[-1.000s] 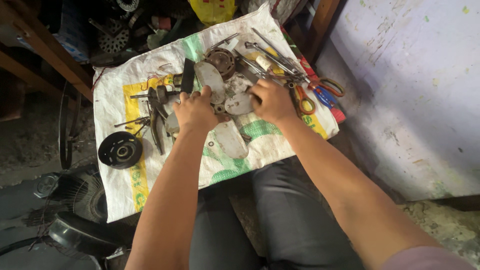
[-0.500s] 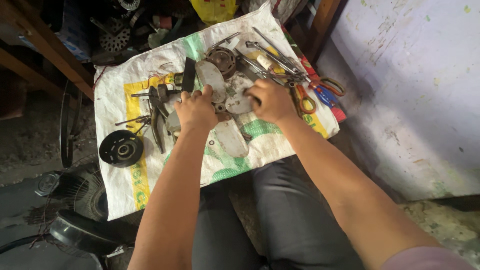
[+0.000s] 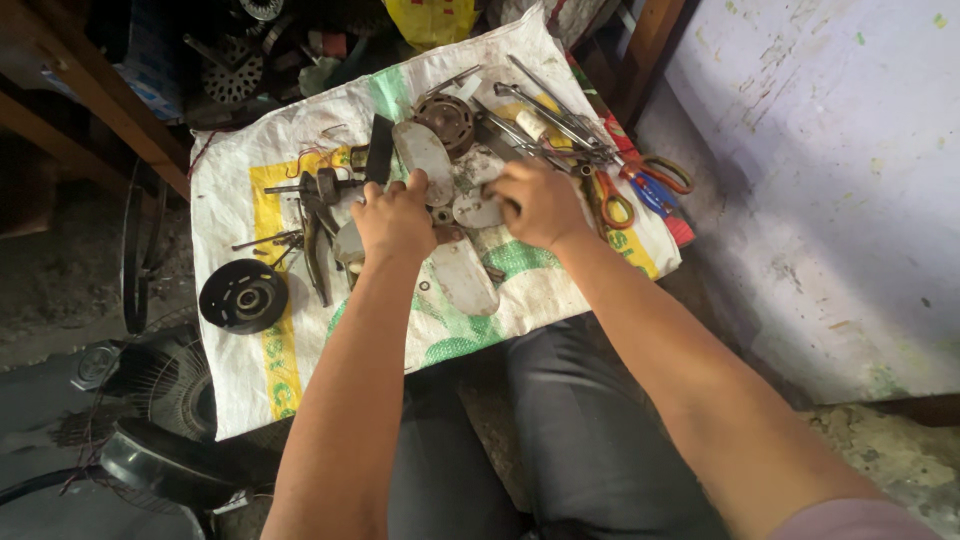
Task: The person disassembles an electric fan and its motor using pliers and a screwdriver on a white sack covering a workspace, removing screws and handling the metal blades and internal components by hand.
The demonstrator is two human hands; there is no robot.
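Grey-white plastic fan blade (image 3: pixel 462 268) lies mid-sack on the white woven sack (image 3: pixel 540 300), both hands closed on it: left hand (image 3: pixel 393 215) gripping its hub, right hand (image 3: pixel 538 203) clasping a right-side vane. Dismantling looks well advanced: a black round motor cover (image 3: pixel 243 296) sits left, orange-handled scissors (image 3: pixel 612 196) far right; reassembly appears outstanding.

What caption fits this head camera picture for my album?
Both hands, left hand and right hand, grip a grey fan blade on a white sack strewn with tools.
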